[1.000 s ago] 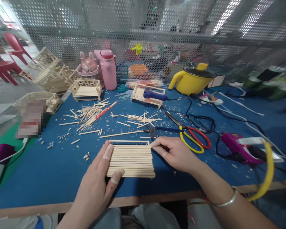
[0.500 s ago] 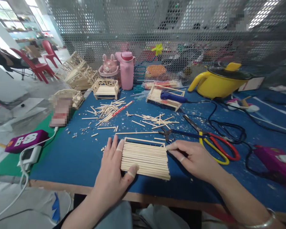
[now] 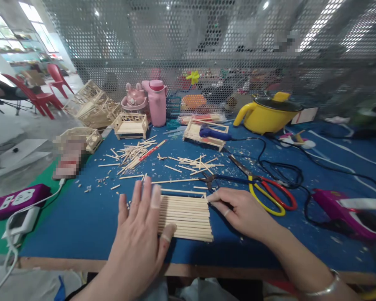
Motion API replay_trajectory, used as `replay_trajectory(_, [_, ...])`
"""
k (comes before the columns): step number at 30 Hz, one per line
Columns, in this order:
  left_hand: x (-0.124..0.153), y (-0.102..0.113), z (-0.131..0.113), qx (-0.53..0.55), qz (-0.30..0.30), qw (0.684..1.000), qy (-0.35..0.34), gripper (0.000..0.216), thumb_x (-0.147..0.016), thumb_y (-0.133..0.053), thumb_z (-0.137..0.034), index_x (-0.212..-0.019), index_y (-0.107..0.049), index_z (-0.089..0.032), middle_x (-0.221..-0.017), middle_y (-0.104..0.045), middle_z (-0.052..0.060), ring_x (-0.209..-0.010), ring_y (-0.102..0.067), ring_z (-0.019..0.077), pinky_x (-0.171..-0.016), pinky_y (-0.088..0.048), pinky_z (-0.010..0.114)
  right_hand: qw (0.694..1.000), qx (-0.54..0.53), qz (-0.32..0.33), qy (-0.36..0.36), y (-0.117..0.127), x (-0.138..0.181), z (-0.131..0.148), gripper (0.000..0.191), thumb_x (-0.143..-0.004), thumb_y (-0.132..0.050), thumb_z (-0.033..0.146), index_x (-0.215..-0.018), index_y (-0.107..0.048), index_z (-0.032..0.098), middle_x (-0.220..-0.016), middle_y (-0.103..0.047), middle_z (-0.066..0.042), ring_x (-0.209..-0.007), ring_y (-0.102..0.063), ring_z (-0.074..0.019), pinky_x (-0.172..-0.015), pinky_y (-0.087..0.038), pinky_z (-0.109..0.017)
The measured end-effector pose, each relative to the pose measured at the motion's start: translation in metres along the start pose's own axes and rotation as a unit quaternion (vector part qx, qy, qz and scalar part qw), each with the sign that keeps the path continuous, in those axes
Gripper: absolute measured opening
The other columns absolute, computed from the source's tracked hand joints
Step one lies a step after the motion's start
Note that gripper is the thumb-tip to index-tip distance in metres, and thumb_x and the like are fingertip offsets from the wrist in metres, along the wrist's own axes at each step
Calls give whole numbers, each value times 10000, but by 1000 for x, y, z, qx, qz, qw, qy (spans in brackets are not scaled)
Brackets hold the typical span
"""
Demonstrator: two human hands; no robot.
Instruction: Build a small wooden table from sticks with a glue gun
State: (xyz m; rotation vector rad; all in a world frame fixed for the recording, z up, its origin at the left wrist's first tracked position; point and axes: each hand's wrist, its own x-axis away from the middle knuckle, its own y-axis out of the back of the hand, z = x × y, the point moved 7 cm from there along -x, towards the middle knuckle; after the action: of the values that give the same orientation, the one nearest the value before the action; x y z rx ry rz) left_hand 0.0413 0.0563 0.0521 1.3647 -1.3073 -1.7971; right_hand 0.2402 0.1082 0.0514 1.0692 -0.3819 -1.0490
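A panel of thin wooden sticks (image 3: 184,215) lies side by side on the blue table mat, with a raised rail (image 3: 183,192) along its far edge. My left hand (image 3: 141,234) is over the panel's left end, fingers spread and thumb by the near left part; whether it presses down I cannot tell. At the far right corner, my right hand (image 3: 238,209) pinches with thumb and forefinger; what lies between the tips is hidden. Both hands have pale wraps on some fingers. Just beyond are blue-handled pliers (image 3: 228,179) and scissors (image 3: 266,188) with red and yellow handles.
Loose sticks (image 3: 197,163) and scraps litter the mat. Behind them stand a small stick-built bed (image 3: 130,125), a pink bottle (image 3: 157,104) and a yellow pot (image 3: 266,119). A blue glue gun (image 3: 214,133) rests on another stick frame, its cord running right. A phone (image 3: 69,161) is at left.
My left hand has lifted and shifted left, its fingers now more upright over the panel's end. My right hand stays pinched at the corner. The whole view has turned slightly.
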Motion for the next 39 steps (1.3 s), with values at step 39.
replay_trajectory(39, [-16,-28,-55,21,71,981,-178,589,-928,-344,-502,-1385,-425,-139,-1454,-426,101,-1319,-410,302,-1034,-357,486,995,17,-101,17,6,4,4,84,-834,-551,189,-836,-634,206,-809,-674,-37,-783,-580,-187,-766,-435,-343])
